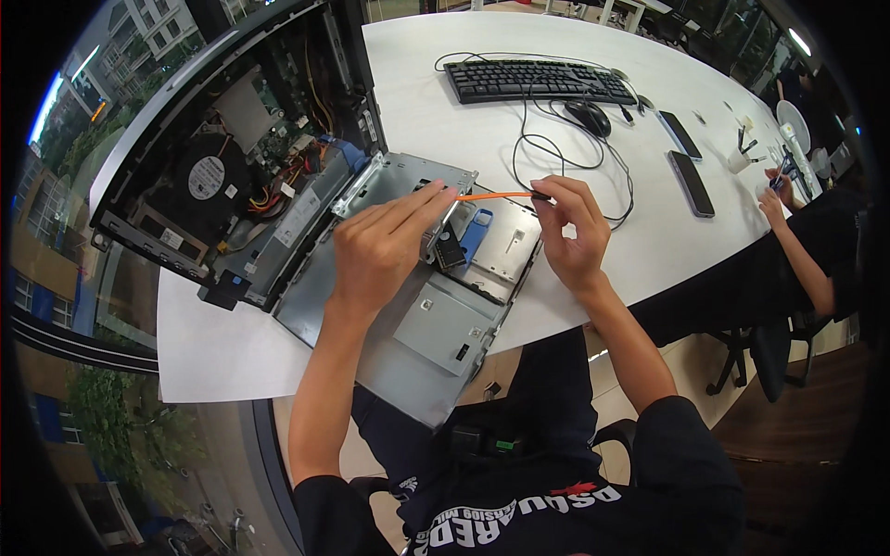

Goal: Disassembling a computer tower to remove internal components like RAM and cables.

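Note:
A thin orange cable [496, 195] stretches almost straight between my hands, above an opened desktop computer case. My right hand [573, 236] pinches its right end, where a small dark connector shows at the fingertips. At its left end my left hand [380, 243] is closed on it, with the fingers pressed together; the hold itself is partly hidden. Beneath the hands lies the silver metal drive cage [422, 173], with a blue plastic bracket [476, 232] and a dark drive-like part beside it. The flat metal panel [436, 324] of the case reaches toward my lap.
The upright case half holds a black round fan [206, 176] and bundled wires. On the white table [399, 93] are a keyboard [538, 82], a mouse [588, 118] with looping cord, and two phones [691, 183]. At right, another person's hands [777, 199] work near a white cup.

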Demonstrator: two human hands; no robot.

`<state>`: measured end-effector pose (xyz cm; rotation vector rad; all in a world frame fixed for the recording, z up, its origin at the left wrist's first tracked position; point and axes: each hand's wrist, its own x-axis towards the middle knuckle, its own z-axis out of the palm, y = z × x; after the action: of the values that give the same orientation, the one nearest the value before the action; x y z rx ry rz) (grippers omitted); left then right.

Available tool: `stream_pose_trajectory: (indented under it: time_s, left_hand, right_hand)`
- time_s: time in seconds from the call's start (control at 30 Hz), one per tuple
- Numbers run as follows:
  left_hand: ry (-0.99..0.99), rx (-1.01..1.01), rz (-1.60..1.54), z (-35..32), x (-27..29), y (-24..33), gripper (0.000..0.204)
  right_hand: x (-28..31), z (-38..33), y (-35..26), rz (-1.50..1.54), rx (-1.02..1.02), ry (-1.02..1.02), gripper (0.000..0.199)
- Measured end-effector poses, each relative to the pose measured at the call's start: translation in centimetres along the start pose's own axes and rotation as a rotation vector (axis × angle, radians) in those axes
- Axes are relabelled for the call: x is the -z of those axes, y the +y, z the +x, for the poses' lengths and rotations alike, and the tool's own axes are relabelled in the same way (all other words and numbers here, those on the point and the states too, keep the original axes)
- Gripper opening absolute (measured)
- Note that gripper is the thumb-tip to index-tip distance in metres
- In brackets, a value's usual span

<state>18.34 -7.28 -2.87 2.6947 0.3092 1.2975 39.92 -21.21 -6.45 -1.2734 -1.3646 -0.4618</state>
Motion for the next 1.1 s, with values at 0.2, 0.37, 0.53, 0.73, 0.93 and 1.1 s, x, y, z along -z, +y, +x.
stream_pose_trajectory:
  time_s: [0.2,0.37,0.53,0.73,0.93,1.1]
  left_hand:
    - [0.11,-0.113,0.083,0.3,-0.2,-0.7,0.036]
    - [0.106,-0.037,0.042,0.1,-0.1,-0.7,0.035]
    - [0.115,-0.039,0.013,0.4,-0.1,-0.5,0.033]
    - [0.082,-0.039,0.036,0.1,-0.3,-0.8,0.025]
    - [0.12,-0.034,0.008,0.4,-0.2,-0.9,0.018]
    - [0.092,-0.009,0.004,0.2,-0.3,-0.6,0.015]
  right_hand:
    - [0.1,-0.4,0.6,0.044,-0.133,0.058,0.024]
    - [0.3,-0.3,0.8,0.036,-0.154,0.025,0.025]
    - [0.3,-0.1,0.6,0.069,-0.156,0.024,0.024]
    - [0.2,0.0,0.4,0.094,-0.223,0.021,0.023]
    - [0.3,0.2,0.4,0.09,-0.206,-0.007,0.022]
    - [0.2,-0.2,0.6,0.089,-0.2,0.005,0.024]
